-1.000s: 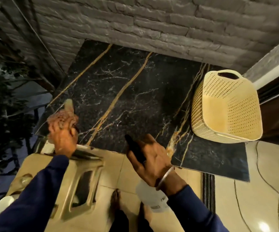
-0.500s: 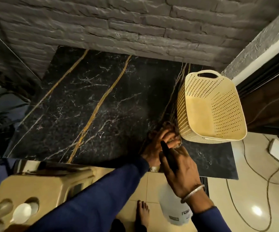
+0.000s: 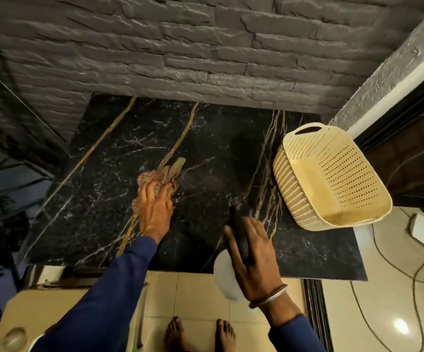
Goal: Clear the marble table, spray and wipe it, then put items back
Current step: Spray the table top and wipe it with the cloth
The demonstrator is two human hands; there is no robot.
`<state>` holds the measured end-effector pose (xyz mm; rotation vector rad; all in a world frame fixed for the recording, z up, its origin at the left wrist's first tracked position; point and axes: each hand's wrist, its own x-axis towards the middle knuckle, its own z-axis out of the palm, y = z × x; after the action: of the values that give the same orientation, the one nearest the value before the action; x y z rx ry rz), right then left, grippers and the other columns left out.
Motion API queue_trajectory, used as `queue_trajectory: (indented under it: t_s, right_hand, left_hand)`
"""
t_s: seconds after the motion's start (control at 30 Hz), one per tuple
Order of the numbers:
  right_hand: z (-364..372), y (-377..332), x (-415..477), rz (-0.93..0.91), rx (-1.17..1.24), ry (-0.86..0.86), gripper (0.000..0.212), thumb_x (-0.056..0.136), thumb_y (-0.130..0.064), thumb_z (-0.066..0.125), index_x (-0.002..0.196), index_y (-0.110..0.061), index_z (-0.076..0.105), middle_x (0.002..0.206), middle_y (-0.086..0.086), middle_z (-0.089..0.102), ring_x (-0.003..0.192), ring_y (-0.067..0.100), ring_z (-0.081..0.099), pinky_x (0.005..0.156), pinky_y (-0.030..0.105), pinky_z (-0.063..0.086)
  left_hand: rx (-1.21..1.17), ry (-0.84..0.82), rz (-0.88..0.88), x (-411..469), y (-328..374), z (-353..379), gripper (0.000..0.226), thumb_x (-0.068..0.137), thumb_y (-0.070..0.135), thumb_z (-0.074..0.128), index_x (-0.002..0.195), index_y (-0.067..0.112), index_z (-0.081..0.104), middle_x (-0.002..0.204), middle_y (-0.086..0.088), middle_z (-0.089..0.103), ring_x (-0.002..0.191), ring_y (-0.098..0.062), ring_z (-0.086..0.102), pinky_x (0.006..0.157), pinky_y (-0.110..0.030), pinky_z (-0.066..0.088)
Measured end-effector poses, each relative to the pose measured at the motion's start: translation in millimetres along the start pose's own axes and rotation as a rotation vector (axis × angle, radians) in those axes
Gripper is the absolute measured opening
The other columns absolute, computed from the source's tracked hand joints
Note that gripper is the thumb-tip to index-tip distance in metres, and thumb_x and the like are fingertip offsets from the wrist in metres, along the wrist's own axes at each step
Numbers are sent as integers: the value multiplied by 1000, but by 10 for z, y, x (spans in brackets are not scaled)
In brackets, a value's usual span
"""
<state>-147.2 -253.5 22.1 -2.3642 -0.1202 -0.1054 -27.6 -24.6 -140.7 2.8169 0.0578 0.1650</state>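
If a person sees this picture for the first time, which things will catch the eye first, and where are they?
The black marble table with gold veins fills the centre, below a grey stone wall. In its middle the left hand presses a brownish cloth on the surface, while the right hand holds a white spray bottle with a black head at the near edge. A cream perforated basket stands at the table's right end.

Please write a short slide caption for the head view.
Left hand wipes marble table with cloth; right hand holds spray bottle.
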Motion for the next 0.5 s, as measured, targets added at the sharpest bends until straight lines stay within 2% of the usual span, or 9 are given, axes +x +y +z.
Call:
queue_trajectory:
  t_s: [0.1,0.17,0.23,0.33,0.43,0.5]
  right_hand:
    - [210,-156,200,-15,74,13,46,95,-55,41,118,-17,52,103,-5,50,89,4,49,76,12,41]
    - [380,-253,362,-42,107,0,47,92,-57,44,118,-18,51,105,-7,48,91,1,49,76,9,40]
    - [575,-362,558,-53,165,-9,52,90,-60,44,119,-17,52,107,-5,48,92,4,50,77,12,43]
    - [906,-514,872,-61,250,2,60,88,-63,45,118,-12,54,106,3,52,93,14,54,77,23,46]
    - [1230,-634,1110,-90,309,-28,68,84,-69,43,117,-10,53,107,6,53,95,16,54,77,19,45]
    - [1409,-677,1183,-126,314,-50,72,83,-70,44,118,-7,51,107,9,52,94,20,55,77,25,47]
  left_hand:
    - [-14,-12,-76,-78,-389,-130,50,83,16,58,133,22,52,140,-15,38,129,-35,32,113,-46,28]
    - [7,-47,-36,-93,-594,-213,53,84,15,59,136,21,49,142,-15,35,129,-35,30,112,-48,29]
    - [22,-52,-51,-91,-844,-304,52,86,16,58,137,20,48,143,-16,34,130,-36,29,113,-49,28]
    - [74,-6,-187,-129,-1209,-441,48,84,16,59,132,18,52,139,-18,40,127,-38,33,109,-50,32]
    - [99,0,-240,-175,-1347,-499,48,84,17,59,131,18,52,137,-19,41,127,-39,34,108,-50,33]
    - [92,-19,-243,-182,-1330,-503,49,83,18,59,132,19,50,138,-19,40,128,-39,33,107,-50,34]
